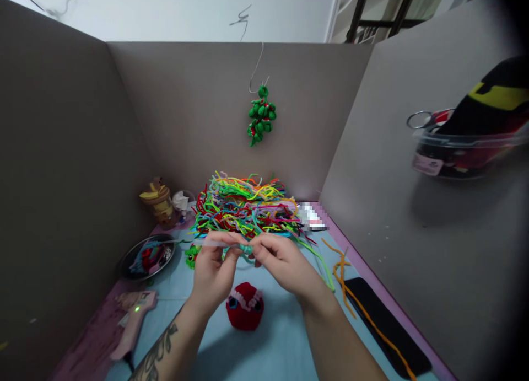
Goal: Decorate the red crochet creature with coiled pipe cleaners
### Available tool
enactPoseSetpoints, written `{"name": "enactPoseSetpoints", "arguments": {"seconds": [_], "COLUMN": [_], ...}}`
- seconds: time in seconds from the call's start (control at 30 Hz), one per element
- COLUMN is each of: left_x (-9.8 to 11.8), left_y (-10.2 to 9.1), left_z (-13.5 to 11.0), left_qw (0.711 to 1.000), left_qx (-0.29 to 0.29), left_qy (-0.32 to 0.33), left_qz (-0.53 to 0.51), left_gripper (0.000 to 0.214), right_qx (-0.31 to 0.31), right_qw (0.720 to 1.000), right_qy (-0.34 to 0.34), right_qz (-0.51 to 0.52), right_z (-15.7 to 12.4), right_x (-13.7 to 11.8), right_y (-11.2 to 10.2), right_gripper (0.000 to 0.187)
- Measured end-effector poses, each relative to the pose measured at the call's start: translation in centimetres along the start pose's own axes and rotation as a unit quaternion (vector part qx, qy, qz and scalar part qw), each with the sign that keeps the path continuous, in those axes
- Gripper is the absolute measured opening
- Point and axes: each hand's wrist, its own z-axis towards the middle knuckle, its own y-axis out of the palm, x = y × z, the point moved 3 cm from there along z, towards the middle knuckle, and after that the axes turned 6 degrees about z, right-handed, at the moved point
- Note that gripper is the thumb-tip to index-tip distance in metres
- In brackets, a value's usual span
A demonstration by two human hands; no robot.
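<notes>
The turquoise yarn piece [246, 249] is located between the two hands, at 3 o'clock from the left hand [215, 265] and 10 o'clock from the right hand [285, 259]. Both hands have thumb and fingers closed in a narrow pinch on it; neither is nearer, as both are in contact. Its long axis appears to run from 9 to 3 o'clock, although the fingers cover much of it. The red knitted ball [244, 312] rests untouched at 6 o'clock from the pinch; the yarn heap [248, 207] lies at 12 o'clock
</notes>
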Motion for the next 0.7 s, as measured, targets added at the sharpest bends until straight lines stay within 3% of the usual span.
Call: {"name": "enactPoseSetpoints", "arguments": {"seconds": [0.1, 0.23, 0.37, 0.47, 0.7], "left_x": [0.0, 0.0, -0.1, -0.4, -1.9], "left_y": [0.0, 0.1, 0.1, -0.1, 0.1], "left_z": [0.0, 0.0, -0.2, -0.4, -0.5], "left_qw": [1.0, 0.999, 1.0, 0.998, 0.989], "left_qx": [-0.014, -0.02, -0.005, 0.025, 0.097], "left_qy": [0.027, 0.028, -0.018, -0.054, -0.106], "left_qz": [-0.001, -0.002, -0.018, -0.011, 0.018], "left_gripper": [0.01, 0.009, 0.009, 0.011, 0.016], "right_qx": [-0.033, -0.015, 0.041, 0.078, 0.123], "right_qw": [0.993, 0.987, 0.998, 0.988, 0.915], "right_qy": [0.052, 0.054, -0.028, -0.109, -0.239], "right_qz": [0.103, 0.148, 0.038, -0.07, -0.302], "right_z": [0.0, 0.1, 0.1, -0.1, 0.0], "right_x": [0.9, 1.1, 0.0, -0.7, 0.4], "right_y": [0.0, -0.2, -0.2, 0.2, 1.0], "right_gripper": [0.022, 0.015, 0.008, 0.009, 0.015]}}
